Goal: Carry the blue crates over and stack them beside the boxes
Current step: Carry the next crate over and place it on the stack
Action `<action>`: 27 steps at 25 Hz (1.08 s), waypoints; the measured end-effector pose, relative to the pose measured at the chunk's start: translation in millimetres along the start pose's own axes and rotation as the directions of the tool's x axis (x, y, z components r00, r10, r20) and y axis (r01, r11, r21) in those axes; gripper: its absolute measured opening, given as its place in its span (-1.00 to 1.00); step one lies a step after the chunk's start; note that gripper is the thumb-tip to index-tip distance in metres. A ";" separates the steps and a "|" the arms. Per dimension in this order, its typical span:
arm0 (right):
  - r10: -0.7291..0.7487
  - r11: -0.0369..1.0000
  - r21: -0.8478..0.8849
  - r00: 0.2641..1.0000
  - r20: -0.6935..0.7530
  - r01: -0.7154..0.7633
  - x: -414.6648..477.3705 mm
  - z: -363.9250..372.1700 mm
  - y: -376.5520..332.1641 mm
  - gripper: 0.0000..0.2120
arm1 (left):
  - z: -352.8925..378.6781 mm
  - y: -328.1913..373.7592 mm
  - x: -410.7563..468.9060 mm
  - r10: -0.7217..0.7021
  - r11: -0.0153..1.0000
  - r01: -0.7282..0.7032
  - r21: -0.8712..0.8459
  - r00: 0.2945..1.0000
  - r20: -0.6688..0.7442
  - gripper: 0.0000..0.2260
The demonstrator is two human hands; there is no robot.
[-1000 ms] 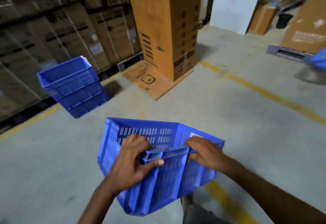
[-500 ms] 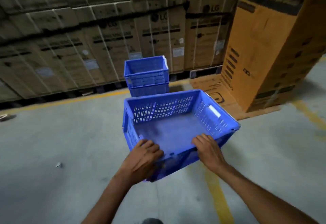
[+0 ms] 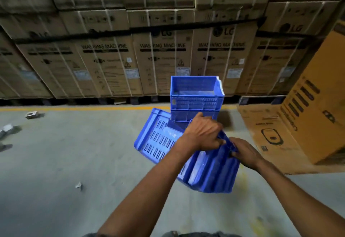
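I hold a blue slotted crate [image 3: 158, 139] tilted on its side in front of me, its open face turned left. My left hand [image 3: 202, 134] grips its upper rim from above. My right hand [image 3: 244, 152] grips the same rim on the near right. Just behind it a stack of blue crates [image 3: 196, 96] stands on the floor against the wall of brown washing-machine boxes [image 3: 162, 59]. The carried crate hides the lower part of the stack.
A large orange carton [image 3: 313, 106] leans at the right on flattened cardboard [image 3: 261, 124]. A yellow floor line [image 3: 84, 108] runs along the boxes. Scraps of debris [image 3: 31, 114] lie at the left on the grey concrete floor [image 3: 74, 152].
I have come closer to the stack. The carried crate has tipped from level onto its side, and both hands have moved together on its rim.
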State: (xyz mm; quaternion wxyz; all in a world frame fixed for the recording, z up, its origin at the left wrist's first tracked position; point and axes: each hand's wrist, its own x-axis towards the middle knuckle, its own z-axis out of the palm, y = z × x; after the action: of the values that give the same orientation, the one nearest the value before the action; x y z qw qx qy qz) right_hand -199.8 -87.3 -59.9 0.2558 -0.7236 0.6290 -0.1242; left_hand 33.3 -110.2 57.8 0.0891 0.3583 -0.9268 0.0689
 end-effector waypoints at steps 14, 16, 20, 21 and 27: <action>-0.181 0.984 -0.051 0.925 -0.335 0.174 356.5 -167.6 -74.6 -0.59 | -24.7 -361.8 181.3 -0.067 0.973 0.026 -0.230 0.982 -0.175 -0.57; -0.184 0.981 -0.131 0.918 -0.353 0.146 411.1 -175.9 -63.7 -0.62 | 5.3 -399.8 224.6 -0.055 0.987 0.048 -0.154 0.998 -0.039 -0.52; -0.167 0.952 -0.300 0.929 -0.329 0.065 506.2 -184.5 -40.8 -0.67 | 82.2 -461.7 290.3 -0.039 0.998 0.040 -0.048 0.999 0.024 -0.49; -0.157 0.941 -0.335 0.938 -0.309 0.047 524.5 -183.0 -35.8 -0.67 | 99.1 -473.5 299.8 -0.050 0.997 0.050 -0.061 0.999 0.011 -0.50; -0.039 0.878 -0.471 0.968 -0.246 -0.085 619.8 -130.5 -5.5 -0.60 | 203.3 -554.9 345.6 0.003 0.986 -0.003 -0.168 1.000 0.004 -0.66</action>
State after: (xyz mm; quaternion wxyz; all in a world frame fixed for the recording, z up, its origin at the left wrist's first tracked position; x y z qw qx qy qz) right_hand -150.3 -718.3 -35.6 -0.0098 -0.7354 0.6756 -0.0518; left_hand 133.8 -781.6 -30.7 0.1168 0.3483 -0.9300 -0.0102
